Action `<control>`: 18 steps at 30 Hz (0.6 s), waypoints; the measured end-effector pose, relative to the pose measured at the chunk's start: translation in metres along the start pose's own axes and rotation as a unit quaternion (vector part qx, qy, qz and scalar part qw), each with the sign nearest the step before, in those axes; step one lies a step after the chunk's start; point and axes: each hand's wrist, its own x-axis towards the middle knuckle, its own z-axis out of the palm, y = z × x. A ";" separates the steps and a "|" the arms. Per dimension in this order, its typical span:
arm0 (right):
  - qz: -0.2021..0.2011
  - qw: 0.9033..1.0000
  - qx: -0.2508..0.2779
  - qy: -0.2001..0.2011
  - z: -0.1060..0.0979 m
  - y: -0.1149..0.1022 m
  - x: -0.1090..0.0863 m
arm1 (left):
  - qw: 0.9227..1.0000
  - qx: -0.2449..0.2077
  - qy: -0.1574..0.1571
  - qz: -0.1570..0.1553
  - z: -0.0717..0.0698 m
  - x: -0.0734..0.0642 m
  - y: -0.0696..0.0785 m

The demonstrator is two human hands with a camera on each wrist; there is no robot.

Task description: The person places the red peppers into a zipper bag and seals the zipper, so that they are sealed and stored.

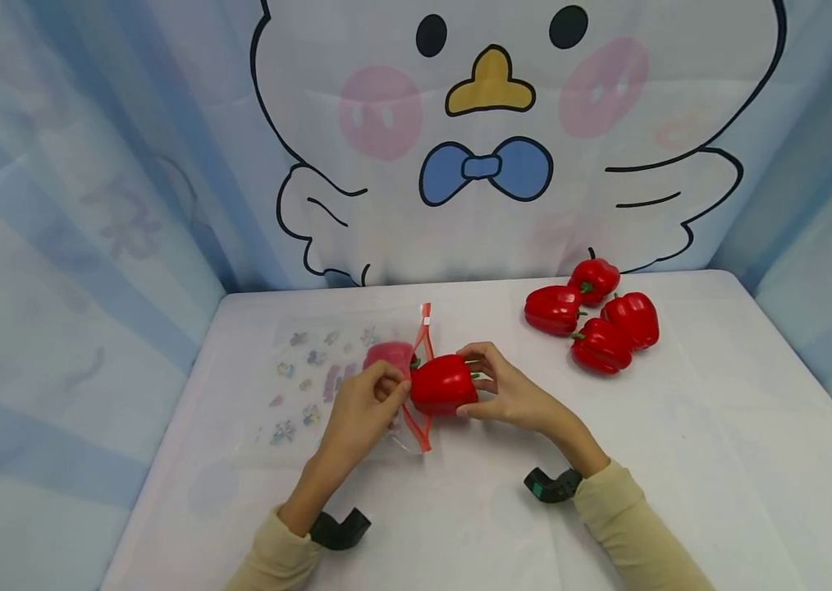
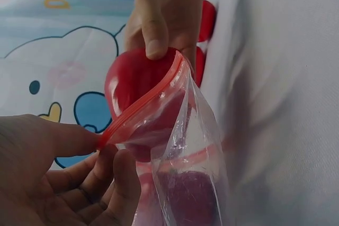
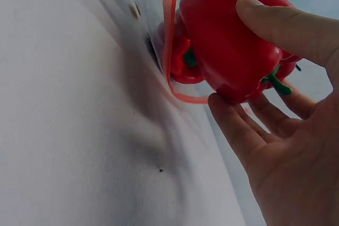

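Observation:
A red bell pepper [image 1: 444, 384] is gripped by my right hand [image 1: 508, 392], its thumb and fingers around the green-stemmed end. The pepper's other end is at the mouth of a clear zip bag [image 2: 206, 125] printed with small pictures. My left hand [image 1: 368, 406] pinches the bag's red zip edge [image 2: 143, 100] between thumb and fingers, and the mouth gapes. Inside the bag, near the opening, lies another red bell pepper [image 3: 185, 67].
Several red bell peppers [image 1: 601, 346] sit in a group at the table's back right. Behind the white table [image 1: 682, 460] hangs a curtain [image 1: 490, 230] with a cartoon figure. The flat part of the bag stretches to the left.

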 end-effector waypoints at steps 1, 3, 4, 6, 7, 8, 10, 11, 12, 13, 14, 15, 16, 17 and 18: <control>0.002 1.000 -0.003 -0.003 0.002 0.000 0.002 | 1.000 -0.001 0.000 0.002 0.000 0.000 0.000; 0.007 1.000 -0.010 -0.009 0.005 -0.001 0.005 | 1.000 0.000 0.000 0.004 0.000 0.000 -0.001; 0.008 1.000 -0.013 -0.011 0.006 -0.001 0.007 | 1.000 -0.001 0.001 0.004 0.000 0.000 -0.002; 0.011 1.000 -0.020 -0.014 0.008 -0.003 0.010 | 1.000 -0.001 0.001 0.003 0.001 0.000 -0.002; 0.012 1.000 -0.021 -0.016 0.009 -0.003 0.012 | 1.000 -0.001 0.001 0.002 0.001 0.000 -0.002; 0.012 1.000 -0.021 -0.017 0.010 -0.003 0.013 | 1.000 -0.003 0.001 0.001 0.001 -0.001 -0.002; 0.013 1.000 -0.017 -0.020 0.011 -0.003 0.016 | 1.000 -0.005 0.000 0.000 0.001 -0.001 -0.002; 0.014 1.000 -0.016 -0.021 0.012 -0.003 0.017 | 1.000 -0.004 0.000 0.000 0.000 -0.001 -0.002; 0.015 1.000 -0.015 -0.021 0.013 -0.003 0.017 | 1.000 -0.004 0.000 0.000 0.000 -0.002 -0.001; 0.016 1.000 -0.014 -0.021 0.013 -0.002 0.017 | 1.000 -0.003 0.000 0.000 0.000 -0.002 -0.001; 0.016 1.000 -0.011 -0.021 0.014 -0.002 0.018 | 1.000 -0.003 0.001 0.001 0.000 -0.002 -0.001; 0.016 1.000 -0.010 -0.021 0.015 -0.001 0.018 | 1.000 -0.001 0.001 0.004 -0.001 -0.001 -0.001; 0.016 1.000 -0.008 -0.021 0.016 0.000 0.018 | 1.000 -0.001 0.002 0.004 -0.001 -0.001 -0.001; 0.014 1.000 -0.007 -0.023 0.017 0.000 0.018 | 1.000 0.000 0.003 0.007 -0.001 -0.001 -0.001; 0.012 1.000 -0.006 -0.025 0.018 0.001 0.018 | 1.000 0.000 0.002 0.009 -0.002 -0.001 -0.001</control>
